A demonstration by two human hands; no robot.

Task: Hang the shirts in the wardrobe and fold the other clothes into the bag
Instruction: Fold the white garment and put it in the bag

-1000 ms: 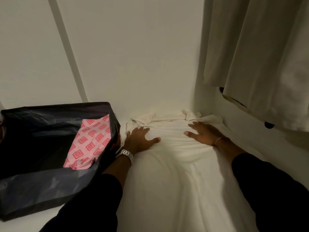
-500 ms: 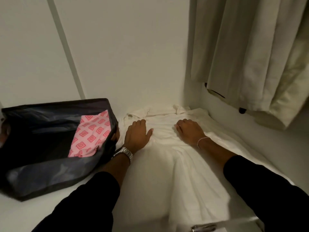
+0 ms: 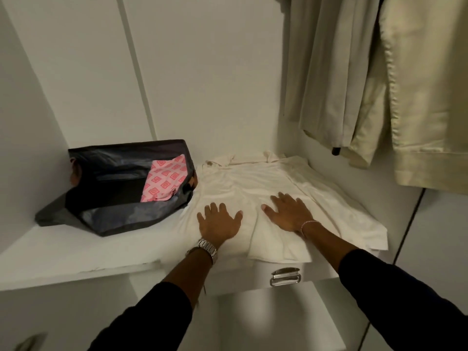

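Head camera: a person's left hand [image 3: 219,221] and right hand [image 3: 288,213] lay flat, fingers spread and straight, on a cream garment [image 3: 266,188] laid out on a white wardrobe shelf [image 3: 76,249]; neither hand gripped anything, both simply pressed down on the cloth. The garment's collar end lay toward the back wall and its near hem reached the shelf's front edge. Just to its left, touching its side, stood an open dark bag [image 3: 114,211] with a pink patterned cloth [image 3: 164,181] inside against its right wall. Pale shirts [image 3: 379,79] hung at the upper right, above the garment's far corner. A metal handle [image 3: 285,276] sat on the drawer front below the shelf. A watch [image 3: 206,247] circled the left wrist, a thin bracelet [image 3: 307,224] the right.
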